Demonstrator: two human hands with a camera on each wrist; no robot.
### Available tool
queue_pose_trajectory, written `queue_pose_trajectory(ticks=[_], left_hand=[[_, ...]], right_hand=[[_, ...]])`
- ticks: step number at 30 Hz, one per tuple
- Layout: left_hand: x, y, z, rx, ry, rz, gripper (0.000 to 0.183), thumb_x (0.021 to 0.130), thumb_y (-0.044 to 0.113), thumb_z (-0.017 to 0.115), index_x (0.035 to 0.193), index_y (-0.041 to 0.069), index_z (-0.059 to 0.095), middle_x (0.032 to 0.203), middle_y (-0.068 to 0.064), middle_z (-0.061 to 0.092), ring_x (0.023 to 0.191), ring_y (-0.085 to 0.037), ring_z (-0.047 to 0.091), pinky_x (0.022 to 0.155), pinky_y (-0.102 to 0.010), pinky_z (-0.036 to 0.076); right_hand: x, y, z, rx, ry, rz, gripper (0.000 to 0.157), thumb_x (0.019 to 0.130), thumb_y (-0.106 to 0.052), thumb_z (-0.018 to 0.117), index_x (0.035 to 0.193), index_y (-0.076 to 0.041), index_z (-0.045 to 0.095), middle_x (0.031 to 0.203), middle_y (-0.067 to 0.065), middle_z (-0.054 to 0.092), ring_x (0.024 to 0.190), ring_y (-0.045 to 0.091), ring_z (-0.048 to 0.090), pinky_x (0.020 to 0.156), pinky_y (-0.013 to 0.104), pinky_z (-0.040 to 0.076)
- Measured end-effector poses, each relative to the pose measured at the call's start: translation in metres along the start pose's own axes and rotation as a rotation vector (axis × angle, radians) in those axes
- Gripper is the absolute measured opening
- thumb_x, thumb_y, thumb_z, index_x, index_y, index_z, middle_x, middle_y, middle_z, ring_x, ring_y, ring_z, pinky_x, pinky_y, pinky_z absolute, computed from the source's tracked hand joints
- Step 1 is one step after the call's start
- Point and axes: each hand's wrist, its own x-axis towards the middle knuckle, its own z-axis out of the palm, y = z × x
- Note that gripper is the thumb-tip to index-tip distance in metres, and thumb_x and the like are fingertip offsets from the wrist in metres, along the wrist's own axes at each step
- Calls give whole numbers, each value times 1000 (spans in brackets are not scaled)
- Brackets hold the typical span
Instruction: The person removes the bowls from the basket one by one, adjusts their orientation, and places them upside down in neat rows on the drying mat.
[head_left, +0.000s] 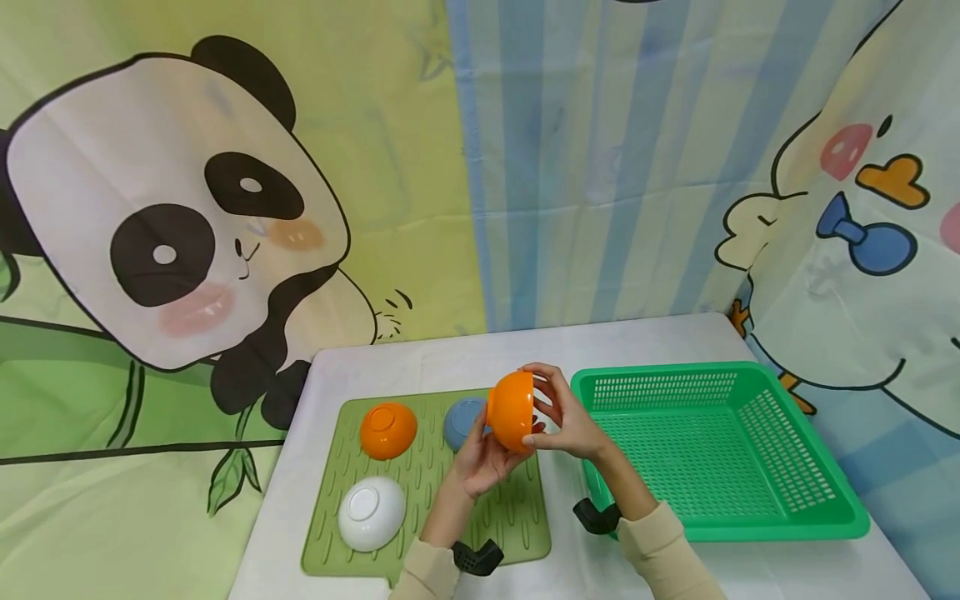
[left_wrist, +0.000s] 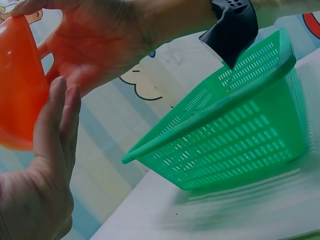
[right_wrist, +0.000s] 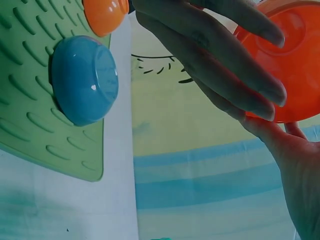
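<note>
Both hands hold an orange bowl (head_left: 512, 412) up over the right side of the green mat, turned on its side with its opening to the right. My right hand (head_left: 566, 421) grips it by the rim, fingers at the top and thumb at the lower edge. From below, my left hand (head_left: 483, 467) holds it, thumb along the outer side and fingers at the lower rim. In the left wrist view, the left fingers (left_wrist: 56, 112) lie against the orange bowl (left_wrist: 20, 90). Partly hidden behind the left hand, a blue bowl (head_left: 461, 421) sits upside down on the mat.
On the green ridged mat (head_left: 427, 517), another orange bowl (head_left: 387, 431) and a white bowl (head_left: 372, 513) lie upside down at the left. A green slotted basket (head_left: 847, 492) stands on the white-covered table to the right. Printed curtains (head_left: 600, 167) hang behind the table.
</note>
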Motion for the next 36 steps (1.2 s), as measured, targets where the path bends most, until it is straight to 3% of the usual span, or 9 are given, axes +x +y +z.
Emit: queue_pose_trajectory(ticks=[6,9,14,17,21,26,30,36], left_hand=[[-2,6,3,64,46,4,55,98,47,31,139,10,35,131,-16,46,121,-24,48,102,-33,34],[-6,13,4,148,119,8,53,99,44,33,137,7,38,127,-15,50,116,-23,52,99,-33,39],[-15,24,1,326,302,8,54,99,39,37,137,-1,35,117,-12,58,103,-21,60,91,-35,47],[-19,30,-3,460,393,-8,56,99,35,40,139,-4,33,114,-14,60,99,-22,62,88,-36,49],[-23,38,-5,693,495,-38,56,96,34,50,132,-7,42,110,-17,62,92,-24,65,83,-39,51],[-25,50,1,927,546,-79,56,91,36,58,122,-10,52,105,-17,64,88,-25,66,78,-40,53],[-25,59,11,1053,582,-91,59,86,40,64,117,-9,55,97,-14,66,84,-24,67,73,-39,55],[-25,63,18,1087,624,-109,56,81,43,68,109,-5,60,82,-9,66,74,-20,67,72,-41,55]], right_hand=[[1,0,-1,-11,-10,-3,85,77,-13,76,140,-4,20,144,18,21,132,32,27,105,44,31],[0,1,-1,-79,-12,4,91,74,-12,78,143,-5,18,147,18,20,133,33,25,105,50,27],[-3,2,-2,-269,-20,41,106,68,-15,83,148,-9,13,151,12,18,136,32,21,105,57,22],[-3,2,0,-426,-22,89,110,66,-27,85,149,-16,13,152,4,17,135,30,23,100,59,29],[-5,5,3,-611,-46,149,115,62,-42,84,149,-17,14,152,1,15,134,31,27,94,59,38],[-8,13,9,-712,-95,151,115,63,-50,81,148,-10,17,152,6,18,134,29,26,96,53,39],[-11,19,13,-728,-101,129,111,64,-51,80,147,-10,19,149,10,23,133,28,29,96,51,40],[-14,25,18,-728,-78,137,104,67,-52,77,147,-13,22,146,11,30,128,28,36,95,50,41]])
